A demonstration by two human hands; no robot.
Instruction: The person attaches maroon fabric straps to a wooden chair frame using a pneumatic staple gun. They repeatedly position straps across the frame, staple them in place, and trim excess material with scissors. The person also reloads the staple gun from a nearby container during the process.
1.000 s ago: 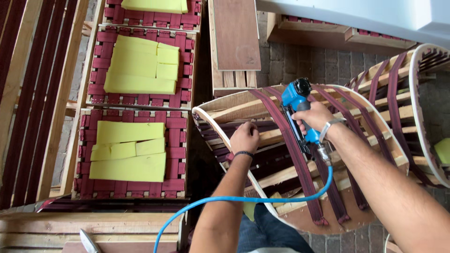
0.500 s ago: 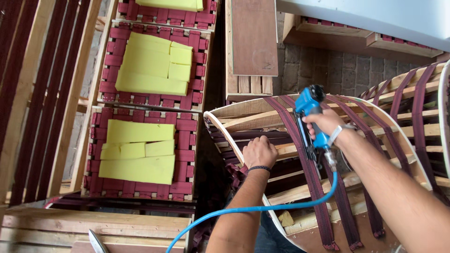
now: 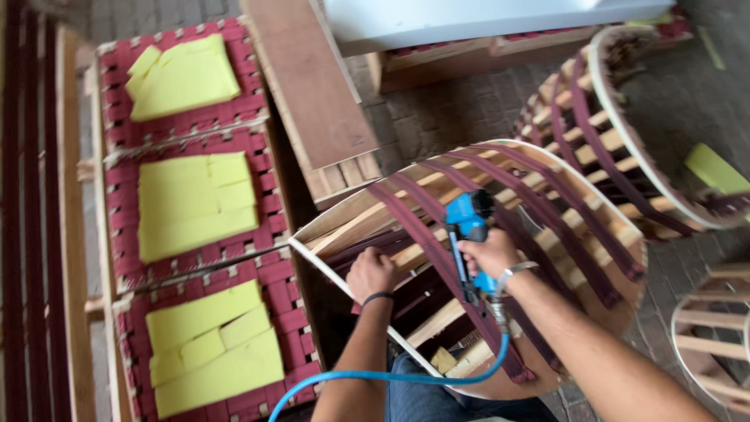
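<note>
Seen from above, near the centre of the frame: right hand (image 3: 488,254) closed around the grip of a blue pneumatic stapler (image 3: 469,227), nose of the tool pointing toward the upper part of the picture and resting against a dark red webbing strap (image 3: 437,258) on a curved wooden chair frame (image 3: 617,227). Just left of it, left hand (image 3: 371,273) curled into a loose fist, gripping the end of the same band area at the white edge rail (image 3: 344,289) of the frame — whether pinching the strap itself or only pressing on the wood, cannot tell. A dark band around the left wrist, a metal bracelet around the right one. From the bottom of the stapler, a blue air hose (image 3: 391,377) running in a curve toward the lower left of the frame, passing under the left forearm. Several more dark red straps stretched across the wooden slats of the frame, going diagonally to the lower right. In the upper right, a second curved frame (image 3: 594,109) with the same webbing, well apart from the hands. On the left side of the picture, three flat seat frames with red woven webbing (image 3: 266,187), each carrying pieces of yellow foam (image 3: 191,203) — one above the other from upper left to lower left. At upper centre, a brown wooden board (image 3: 308,86) lying tilted beside a white panel (image 3: 469,19). Floor of grey paving bricks (image 3: 445,117) between them.
</note>
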